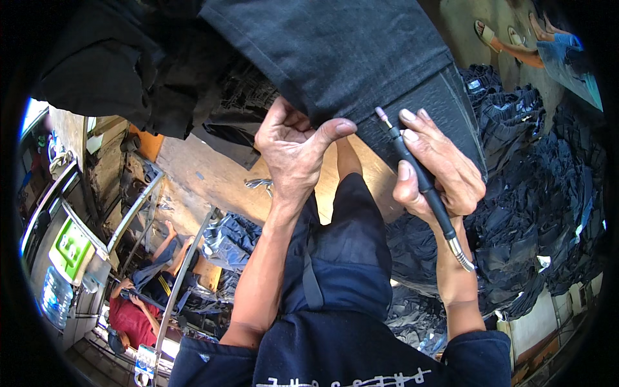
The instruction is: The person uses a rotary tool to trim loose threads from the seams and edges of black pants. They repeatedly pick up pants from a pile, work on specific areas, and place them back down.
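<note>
In my right hand point(448, 164) is a slim black rotary grinder handpiece point(422, 175), with a small pinkish grinding tip at its upper end and a metal coil at its lower end. My fingers lie along one side of it and the thumb presses the other. The tip is close to the hem of a dark denim trouser leg point(348, 55); I cannot tell whether it touches. My left hand point(293, 142) grips the garment's lower edge, fingers curled partly out of sight and thumb stretched toward the tool. Beneath the denim shows a black, scuffed flat board point(429, 116).
Heaps of dark garments point(516, 213) rise on the right; more dark cloth point(122, 71) hangs at upper left. A seated person in red point(132, 316) is at lower left, near a metal frame point(184, 264) and a green tray point(72, 248). Another person's sandalled feet point(487, 32) show at upper right.
</note>
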A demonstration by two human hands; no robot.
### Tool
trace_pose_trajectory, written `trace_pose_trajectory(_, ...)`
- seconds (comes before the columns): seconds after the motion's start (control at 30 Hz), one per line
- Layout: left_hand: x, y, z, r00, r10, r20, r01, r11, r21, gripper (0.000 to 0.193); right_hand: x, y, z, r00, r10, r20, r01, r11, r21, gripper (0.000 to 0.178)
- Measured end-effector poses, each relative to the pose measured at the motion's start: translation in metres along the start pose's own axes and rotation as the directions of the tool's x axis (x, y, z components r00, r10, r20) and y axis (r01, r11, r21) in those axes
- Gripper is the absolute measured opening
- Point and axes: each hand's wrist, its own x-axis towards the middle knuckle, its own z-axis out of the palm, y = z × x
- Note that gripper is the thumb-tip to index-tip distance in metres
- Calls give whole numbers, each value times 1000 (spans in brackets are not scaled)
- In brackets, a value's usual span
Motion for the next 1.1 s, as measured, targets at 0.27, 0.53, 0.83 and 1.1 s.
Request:
trace_pose_trajectory(0.27, 0, 0, 0, 1000, 3, 10, -3, 1000, -7, 53, 0, 0, -1, 999, 32, -29, -33, 999, -40, 29)
trace_pose_trajectory(0.53, 1, 1, -1, 1000, 1, 7, -1, 999, 33, 57, -2, 3, -3, 996, 61, -68, -65, 996, -57, 30)
trace_pose_trajectory(0.83, 1, 1, -1, 1000, 5, 5, -5, 1000, 9, 56, -3, 1, -2, 995, 69, -76, -73, 995, -62, 30)
trace_pose_trajectory(1.1, 0, 0, -2, 1000, 11, 20, -11, 1000, 9, 56, 0, -1, -2, 1000, 17, 12, -17, 1000, -20, 28)
